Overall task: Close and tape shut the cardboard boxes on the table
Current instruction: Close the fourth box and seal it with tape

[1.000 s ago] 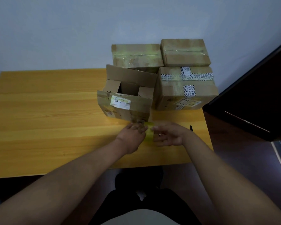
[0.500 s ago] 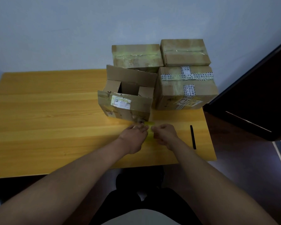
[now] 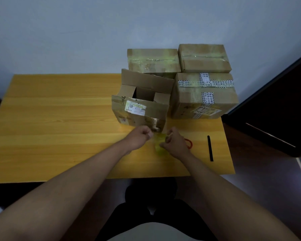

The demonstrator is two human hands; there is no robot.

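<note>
Nearest the camera, 2 bare forearms are stretched over the front edge of the wooden table point(image 3: 59, 129). The yellowish roll of tape point(image 3: 161, 145) is held in the right hand point(image 3: 176, 145), whose fingers are curled round it, while the left hand point(image 3: 139, 139) is closed in a pinch just beside the roll, apparently on the tape's loose end, though the strip itself cannot be made out. Compared with 0.5 s ago, the hands are seen further apart, so a length of tape is judged to be in the course of being drawn off. A red loop point(image 3: 189, 143) is now uncovered just behind the right hand, and a black pen point(image 3: 210, 148) lies to its right. Just beyond the hands, the open box point(image 3: 141, 108) stands with its rear flap upright and its side flaps only partly folded in; it is not yet closed. Behind and to its right, 3 taped boxes point(image 3: 204, 94) are stacked against the wall.
</note>
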